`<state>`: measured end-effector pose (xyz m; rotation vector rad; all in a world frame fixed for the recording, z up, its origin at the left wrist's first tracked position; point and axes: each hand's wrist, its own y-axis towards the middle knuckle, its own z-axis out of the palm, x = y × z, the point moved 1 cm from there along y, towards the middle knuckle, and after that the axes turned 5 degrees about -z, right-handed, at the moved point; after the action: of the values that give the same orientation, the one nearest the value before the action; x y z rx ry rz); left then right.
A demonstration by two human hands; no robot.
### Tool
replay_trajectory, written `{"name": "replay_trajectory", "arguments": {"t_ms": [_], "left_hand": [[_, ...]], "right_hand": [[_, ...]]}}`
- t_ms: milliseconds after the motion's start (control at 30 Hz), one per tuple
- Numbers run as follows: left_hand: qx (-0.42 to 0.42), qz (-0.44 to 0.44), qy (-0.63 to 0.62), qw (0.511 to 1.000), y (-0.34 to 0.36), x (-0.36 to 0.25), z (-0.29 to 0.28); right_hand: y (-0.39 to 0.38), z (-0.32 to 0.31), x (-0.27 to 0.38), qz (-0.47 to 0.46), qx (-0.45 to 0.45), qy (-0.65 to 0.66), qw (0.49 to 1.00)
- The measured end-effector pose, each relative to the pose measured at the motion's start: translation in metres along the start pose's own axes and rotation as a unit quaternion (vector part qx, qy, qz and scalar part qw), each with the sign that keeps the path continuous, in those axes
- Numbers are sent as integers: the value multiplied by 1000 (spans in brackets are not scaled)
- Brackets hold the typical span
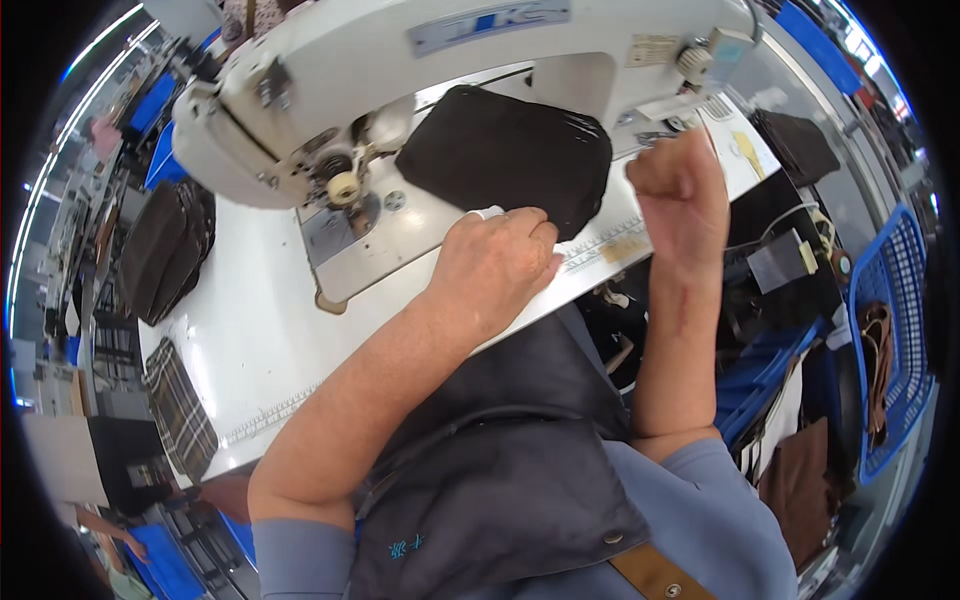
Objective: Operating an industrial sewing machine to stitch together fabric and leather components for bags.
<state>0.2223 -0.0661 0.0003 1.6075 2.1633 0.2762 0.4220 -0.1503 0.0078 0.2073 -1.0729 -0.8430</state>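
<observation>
A dark, rounded fabric piece (510, 150) lies on the sewing machine bed, under the arm of a white sewing machine (370, 60). At its near edge my left hand (500, 255) is closed, fingers curled under; a small white thing (488, 212) shows by the fingers, and what they hold is hidden. To the right, my right hand (685, 190) is raised in a fist, apart from the fabric, close to small metal tools (655, 135) at the machine's base. Whether anything is inside that fist I cannot make out. The needle area (345, 190) stands left of the fabric.
Dark fabric pieces (168, 250) are stacked at the white table's (260, 330) left edge, with plaid cloth (180, 410) nearer me. Another dark piece (795, 145) lies at the far right. A blue plastic basket (890, 350) holding brown material stands on the right. Other workstations fill the left background.
</observation>
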Motion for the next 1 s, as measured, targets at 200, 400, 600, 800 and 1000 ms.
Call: {"name": "replay_trajectory", "arguments": {"t_ms": [200, 400, 600, 800, 1000], "left_hand": [[-27, 5, 72, 997, 5, 1, 11], [-28, -20, 70, 997, 5, 2, 1], [-159, 58, 31, 985, -36, 15, -44], [-12, 115, 64, 991, -148, 17, -77], [37, 65, 99, 992, -205, 8, -89]], "right_hand": [[-5, -19, -20, 53, -105, -5, 993], [-6, -24, -26, 58, -142, 27, 988], [-17, -15, -21, 82, -118, -174, 974], [-23, 59, -14, 61, 124, -485, 863], [-14, 101, -57, 22, 310, -601, 736]]}}
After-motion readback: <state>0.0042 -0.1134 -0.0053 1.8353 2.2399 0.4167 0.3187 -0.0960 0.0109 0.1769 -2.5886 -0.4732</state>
